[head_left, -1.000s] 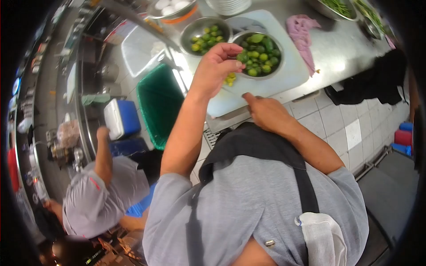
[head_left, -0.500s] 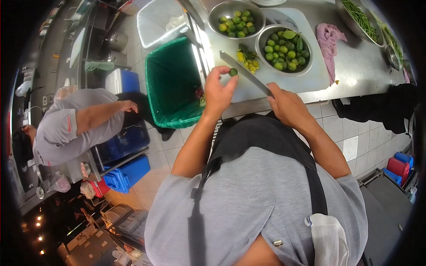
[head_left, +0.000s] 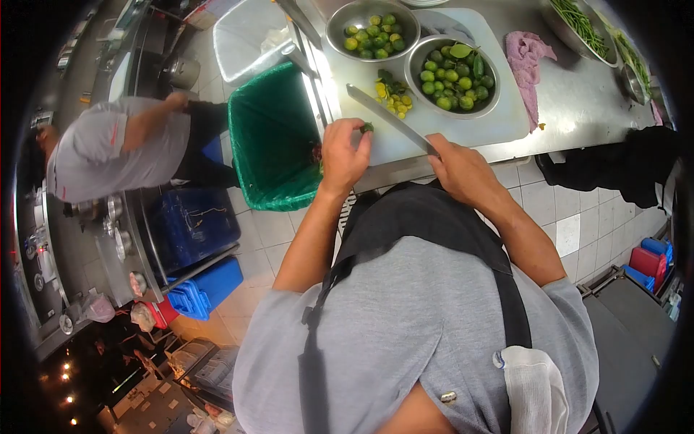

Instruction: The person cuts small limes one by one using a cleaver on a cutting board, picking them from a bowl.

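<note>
Between the thumb and fingers of my left hand [head_left: 345, 155] is a small green lime [head_left: 366, 128], partly hidden by the fingers. My right hand [head_left: 463, 170] is wrapped round the handle of a knife [head_left: 390, 117], whose blade points up and left over the white cutting board [head_left: 499, 79]. Beyond the blade lies a small heap of yellow and green cut pieces [head_left: 397, 105]. One metal bowl [head_left: 494, 103] holds many limes and a green leaf. Another metal bowl [head_left: 335, 49], to its left, has more limes, some yellowish.
A green-lined bin [head_left: 242, 177] stands left of the steel counter [head_left: 571, 101]. On the counter's right are a pink cloth [head_left: 522, 61] and a bowl of green beans [head_left: 582, 25]. A co-worker [head_left: 119, 148] stands at the left counter. A blue tub [head_left: 206, 286] sits below.
My left hand has turned and lowered slightly, so its fingers cover more of the lime. The knife stays in my right hand. The co-worker has shifted up in view.
</note>
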`<state>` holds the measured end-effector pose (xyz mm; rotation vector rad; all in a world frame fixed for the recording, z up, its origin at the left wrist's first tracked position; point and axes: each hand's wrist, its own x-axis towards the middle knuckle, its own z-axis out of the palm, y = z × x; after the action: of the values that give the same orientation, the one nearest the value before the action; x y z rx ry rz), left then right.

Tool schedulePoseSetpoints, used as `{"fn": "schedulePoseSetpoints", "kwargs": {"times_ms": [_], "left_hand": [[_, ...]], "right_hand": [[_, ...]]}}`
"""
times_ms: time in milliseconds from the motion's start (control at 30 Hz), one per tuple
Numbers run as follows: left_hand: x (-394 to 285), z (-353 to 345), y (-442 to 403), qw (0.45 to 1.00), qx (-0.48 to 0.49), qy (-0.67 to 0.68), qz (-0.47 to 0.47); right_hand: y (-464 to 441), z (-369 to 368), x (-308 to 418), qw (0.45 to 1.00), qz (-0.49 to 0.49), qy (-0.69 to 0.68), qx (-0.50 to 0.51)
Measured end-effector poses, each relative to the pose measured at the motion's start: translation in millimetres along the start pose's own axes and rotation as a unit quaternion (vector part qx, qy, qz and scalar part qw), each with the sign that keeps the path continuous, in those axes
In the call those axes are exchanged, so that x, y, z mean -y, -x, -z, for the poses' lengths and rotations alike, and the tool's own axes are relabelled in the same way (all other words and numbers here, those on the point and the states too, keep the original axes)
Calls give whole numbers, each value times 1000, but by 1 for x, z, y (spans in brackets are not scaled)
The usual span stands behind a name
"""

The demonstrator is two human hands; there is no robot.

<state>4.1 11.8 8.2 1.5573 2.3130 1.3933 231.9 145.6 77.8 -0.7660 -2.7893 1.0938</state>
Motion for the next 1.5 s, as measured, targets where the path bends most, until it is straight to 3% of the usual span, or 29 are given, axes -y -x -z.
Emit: {"fn": "schedulePoseSetpoints", "kwargs": {"times_ms": [333,567,767,967,1033,1067,1167,1233,1367,1500], "left_hand": [[-2,3,-7,1000,24,-12,13],[7,3,-4,999,18,-1,42],[4,6,0,999,29,-17,2],[7,4,7,998,-3,-32,-45],[9,3,0,999,-43,-8,8],[12,4,-7,997,-63,4,33],[12,14,-74,990,-138,-17,-11],[10,17,-122,994,-108,-15,-1],[2,3,-183,988,-56,-127,-73],[-38,-32,-185,988,72,-58,-122]], "right_hand": [[26,37,23,998,-20,-15,55],[-4,11,20,998,0,-5,60],[-23,2,14,998,8,-5,55],[-14,12,-2,998,-33,-29,46],[-12,10,-5,997,-50,-44,45],[-12,11,-6,997,-50,-49,42],[-11,8,-4,997,-45,-55,43],[-9,8,-3,997,-44,-43,41],[-4,6,1,999,-31,-21,32],[0,2,6,1000,-19,-15,6]]}}
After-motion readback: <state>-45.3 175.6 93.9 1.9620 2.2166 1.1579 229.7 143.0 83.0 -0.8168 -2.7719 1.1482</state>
